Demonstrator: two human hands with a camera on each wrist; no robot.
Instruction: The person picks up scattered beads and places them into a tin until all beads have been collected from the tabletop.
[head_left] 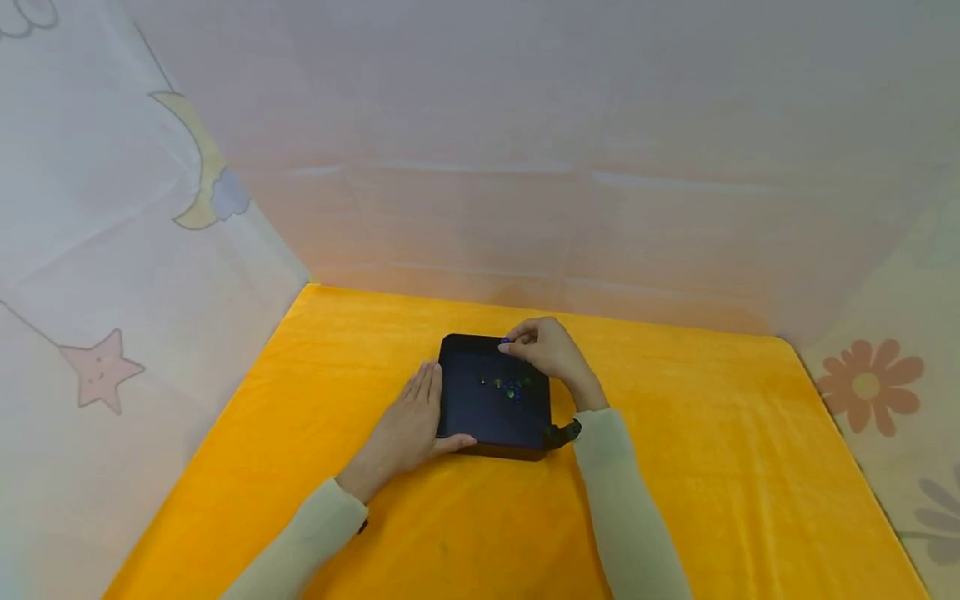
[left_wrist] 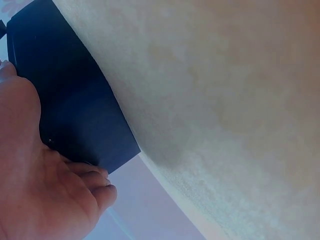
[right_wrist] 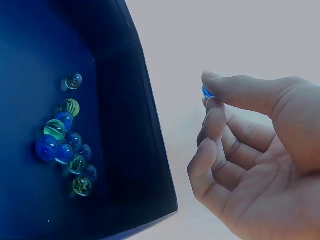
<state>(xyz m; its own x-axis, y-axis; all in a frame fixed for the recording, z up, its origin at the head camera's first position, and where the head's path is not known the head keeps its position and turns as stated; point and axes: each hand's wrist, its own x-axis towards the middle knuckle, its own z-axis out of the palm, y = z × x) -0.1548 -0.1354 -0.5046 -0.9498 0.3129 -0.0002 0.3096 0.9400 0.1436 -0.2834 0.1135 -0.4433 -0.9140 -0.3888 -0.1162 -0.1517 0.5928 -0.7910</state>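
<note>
A dark square tray (head_left: 472, 417) with raised walls sits on the yellow cloth. Several glass marbles (right_wrist: 55, 130), blue, green, yellowish and clear, lie clustered on its floor, right of the middle in the head view. My right hand (head_left: 551, 348) is over the tray's far right part and pinches a small blue marble (right_wrist: 207, 92) between thumb and forefinger. Most of that marble is hidden by the fingertips. My left hand (head_left: 408, 421) lies against the tray's left side, fingers straight along the wall and thumb at the near edge. In the left wrist view, the left hand (left_wrist: 55, 195) touches the tray's outside (left_wrist: 70, 85).
The yellow cloth (head_left: 697, 450) spreads around the tray on every side. Pale printed sheets (head_left: 480, 225) rise as walls at the back, left and right. A black strap piece (head_left: 562, 434) at the right wrist hangs by the tray's near right corner.
</note>
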